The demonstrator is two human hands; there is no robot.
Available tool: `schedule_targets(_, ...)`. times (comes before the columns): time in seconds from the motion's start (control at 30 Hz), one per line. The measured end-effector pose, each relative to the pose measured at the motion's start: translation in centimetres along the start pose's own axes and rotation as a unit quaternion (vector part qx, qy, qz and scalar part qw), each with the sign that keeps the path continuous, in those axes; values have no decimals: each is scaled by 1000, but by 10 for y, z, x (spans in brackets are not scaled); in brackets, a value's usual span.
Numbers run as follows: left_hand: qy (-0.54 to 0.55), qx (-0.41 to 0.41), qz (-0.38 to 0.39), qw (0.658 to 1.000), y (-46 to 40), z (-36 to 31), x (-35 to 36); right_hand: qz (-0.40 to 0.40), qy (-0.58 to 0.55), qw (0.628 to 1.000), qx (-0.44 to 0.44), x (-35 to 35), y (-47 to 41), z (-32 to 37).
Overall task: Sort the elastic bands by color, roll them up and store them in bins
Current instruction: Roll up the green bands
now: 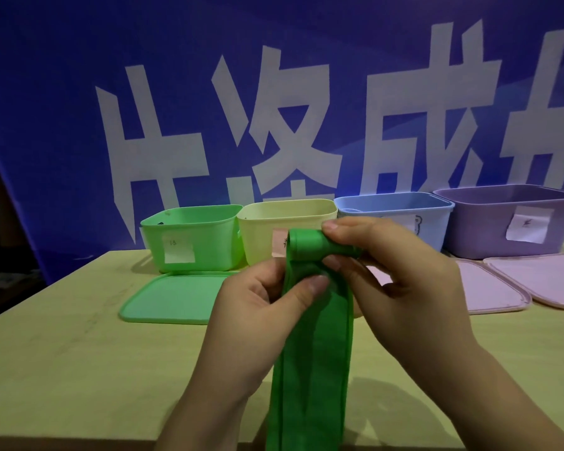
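Above the table [79, 369], in front of the four bins, the right hand [401, 288] grips the rolled top of the green band [313, 369] with curled fingers, while the left hand [261, 307] pinches the hanging strip just below the roll.

Both forearms rose from near table edge, converging mid-frame above table. Left hand [261, 297] palm-up, fingers curled, thumb pressed flat on green elastic band [313, 353], pinching it just below rolled end. Right hand [401, 271] palm turned left, thumb on top of roll, fingers curled beneath and round it. Hands close together, thumbs near, not clearly touching.
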State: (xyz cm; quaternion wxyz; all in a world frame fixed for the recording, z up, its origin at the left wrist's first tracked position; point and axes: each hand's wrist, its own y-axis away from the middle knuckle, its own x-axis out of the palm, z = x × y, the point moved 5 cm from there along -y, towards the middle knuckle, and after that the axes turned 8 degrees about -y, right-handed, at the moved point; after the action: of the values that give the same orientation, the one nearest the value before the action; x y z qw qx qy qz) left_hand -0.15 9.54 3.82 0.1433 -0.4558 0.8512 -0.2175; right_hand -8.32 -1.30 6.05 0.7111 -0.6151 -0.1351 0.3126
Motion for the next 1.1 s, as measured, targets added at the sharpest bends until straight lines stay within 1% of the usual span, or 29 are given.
schedule_targets(0.2,9,10,28,1000,1,1,-5,51,20,998,-18,7,-1,1)
schedule_targets(0.3,8,-3,0,1000,1,5,-6,69,-1,998,-12,10,1,-4)
schedule_targets(0.4,15,-25,-23,999,1,6,-4,85,-32,996,11,11,3,-10)
schedule_targets(0.43,17,-28,-21,999,1,6,-4,91,-54,994,29,11,4,-12)
schedule_targets(0.5,25,-28,-7,999,1,5,-3,103,-129,981,98,10,5,-16)
schedule_targets(0.57,37,-27,2,999,1,5,-5,121,-217,952,178,10,7,-17)
schedule_targets(0.6,37,-27,4,999,1,5,-7,127,-243,939,207,10,7,-17)
schedule_targets(0.7,19,-19,22,999,2,4,-9,130,-248,920,274,11,6,-17)
schedule_targets(0.8,20,-13,30,999,3,4,-9,168,-224,903,326,14,8,-22)
schedule_targets(0.9,14,-8,35,999,2,4,-10,193,-204,904,322,13,6,-20)
schedule_targets(1.1,1,-11,54,999,-2,4,-15,163,-193,934,251,5,2,-17)
